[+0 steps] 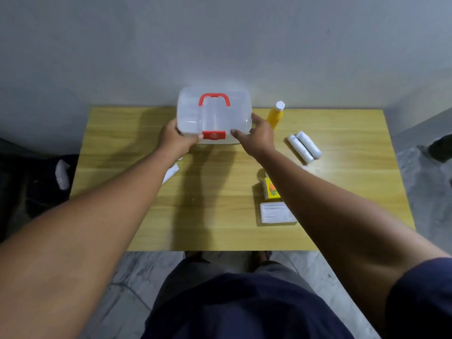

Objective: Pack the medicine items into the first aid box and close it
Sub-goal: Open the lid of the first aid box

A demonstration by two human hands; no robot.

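Observation:
The translucent first aid box (pixel 215 113), with a red handle and red front latch (pixel 213 135), stands shut at the table's far middle. My left hand (pixel 175 139) grips its left front corner and my right hand (pixel 256 135) grips its right front corner. An orange bottle (pixel 276 116) with a white cap stands just right of the box. Two white tubes (pixel 304 148) lie side by side further right. A yellow carton (pixel 270 189) and a white packet (pixel 275 212) lie under my right forearm. A white item (pixel 170 173) peeks out beneath my left forearm.
The wooden table (pixel 208 216) stands against a grey wall. Marble floor shows to the right and in front. Dark objects lie on the floor at the left, and a dark shape sits at the far right.

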